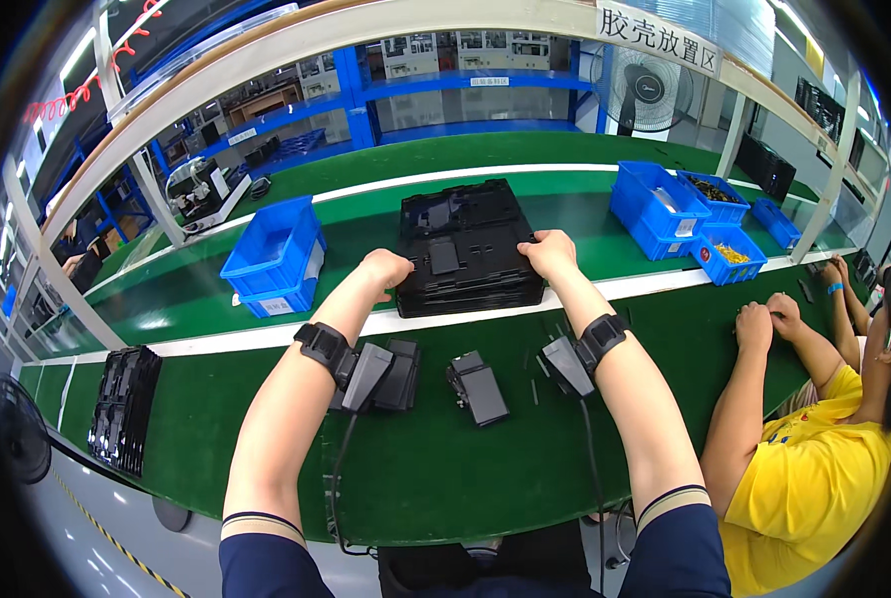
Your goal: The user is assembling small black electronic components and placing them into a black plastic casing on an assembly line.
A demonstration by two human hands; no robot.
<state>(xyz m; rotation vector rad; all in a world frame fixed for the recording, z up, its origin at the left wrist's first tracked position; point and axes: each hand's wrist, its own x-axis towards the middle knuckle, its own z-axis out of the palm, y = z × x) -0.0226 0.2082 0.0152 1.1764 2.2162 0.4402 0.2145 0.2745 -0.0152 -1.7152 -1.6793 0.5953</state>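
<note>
A stack of flat black plastic trays stands on the green work surface in front of me, across the white strip. My left hand is closed on its left side, and my right hand grips its right side near the back. A small loose black rectangular part lies on top of the stack. Nearer to me is a black box-shaped device. Another dark block-shaped device sits partly behind the grey unit strapped to my left wrist. Cables hang from both wrist units.
A pair of stacked blue bins stands left of the trays. Farther right are more blue bins and a small blue bin of yellow parts. Black trays stand on edge at the left. A co-worker in a yellow shirt sits close on my right.
</note>
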